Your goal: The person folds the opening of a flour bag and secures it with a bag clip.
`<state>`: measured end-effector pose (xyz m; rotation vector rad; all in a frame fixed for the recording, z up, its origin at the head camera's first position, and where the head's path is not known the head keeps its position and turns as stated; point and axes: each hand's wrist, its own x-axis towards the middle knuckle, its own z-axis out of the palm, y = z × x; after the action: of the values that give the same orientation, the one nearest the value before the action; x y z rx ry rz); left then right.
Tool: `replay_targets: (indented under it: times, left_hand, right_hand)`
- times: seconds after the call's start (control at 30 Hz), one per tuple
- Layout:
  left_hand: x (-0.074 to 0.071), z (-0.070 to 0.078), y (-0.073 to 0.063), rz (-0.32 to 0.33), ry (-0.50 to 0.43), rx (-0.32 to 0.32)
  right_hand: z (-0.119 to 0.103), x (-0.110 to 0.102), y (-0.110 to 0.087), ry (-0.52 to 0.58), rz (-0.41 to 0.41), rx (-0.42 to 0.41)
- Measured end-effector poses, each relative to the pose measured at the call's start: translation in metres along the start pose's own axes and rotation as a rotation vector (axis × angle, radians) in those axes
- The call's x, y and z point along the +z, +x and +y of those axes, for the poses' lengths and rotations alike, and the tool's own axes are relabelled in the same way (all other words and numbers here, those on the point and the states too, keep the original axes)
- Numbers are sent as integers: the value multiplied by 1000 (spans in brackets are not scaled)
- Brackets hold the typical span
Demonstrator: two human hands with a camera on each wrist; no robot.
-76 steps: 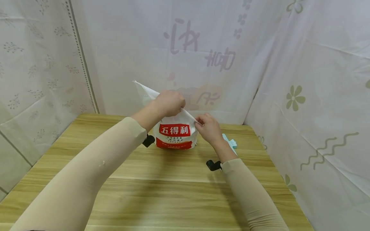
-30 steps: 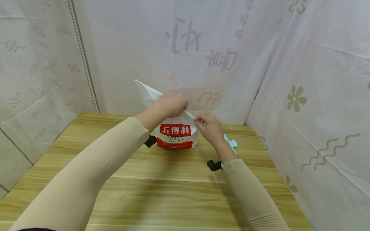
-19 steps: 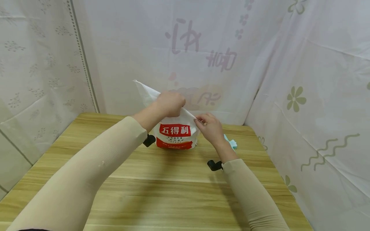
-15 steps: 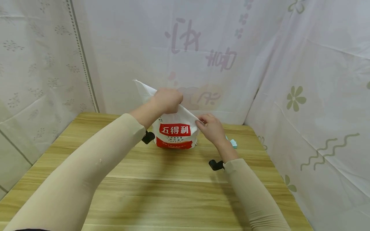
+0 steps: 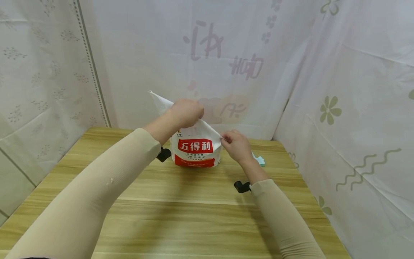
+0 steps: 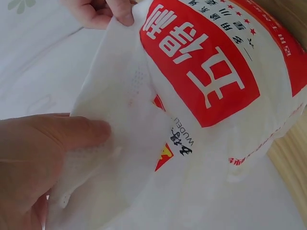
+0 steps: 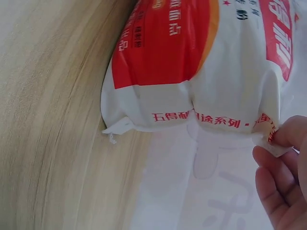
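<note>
A white flour bag [image 5: 195, 145] with red printed panels stands towards the back of the table. Its flattened top slants up to a pointed corner at the left. My left hand [image 5: 187, 113] grips the top edge around its middle; in the left wrist view its thumb [image 6: 88, 132] presses flat on the white film. Lower down on the right, my right hand [image 5: 237, 145] pinches the bag's other top corner. The right wrist view shows thumb and index finger [image 7: 290, 132] on the crumpled corner, with the bag's side seam running below the red panel.
A light blue folded item [image 5: 260, 160] lies on the wooden table [image 5: 155, 223] behind the right wrist, partly hidden by it. Printed white curtains [image 5: 139, 54] hang close behind the table and along its sides. Black camera mounts [image 5: 242, 186] stick out from both wrists.
My left hand has slid a little left along the bag's top edge, uncovering more print beneath it. The right hand has shifted slightly right and down, still pinching the corner.
</note>
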<state>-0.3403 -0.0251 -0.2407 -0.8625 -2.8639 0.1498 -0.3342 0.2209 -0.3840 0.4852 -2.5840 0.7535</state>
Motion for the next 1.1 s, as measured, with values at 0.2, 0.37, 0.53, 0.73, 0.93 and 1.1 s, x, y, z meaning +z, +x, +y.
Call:
replay_targets:
  times: [0.2, 0.37, 0.53, 0.73, 0.93, 1.1]
  left_hand:
    - [0, -1, -1, 17, 22, 39]
    - [0, -7, -3, 25, -3, 42]
    - [-6, -13, -6, 12, -14, 1]
    - [-7, -15, -6, 6, -27, -4]
    - [-4, -16, -4, 7, -39, -13]
    - [-3, -18, -3, 18, -43, -3]
  right_hand:
    - [0, 3, -1, -48, 40, -63]
    - [-2, -1, -1, -44, -9, -40]
    - [2, -6, -2, -10, -63, 1]
    - [7, -9, -4, -12, -87, -6]
    - [5, -10, -5, -58, -100, -14]
    - [2, -2, -6, -212, -35, -41]
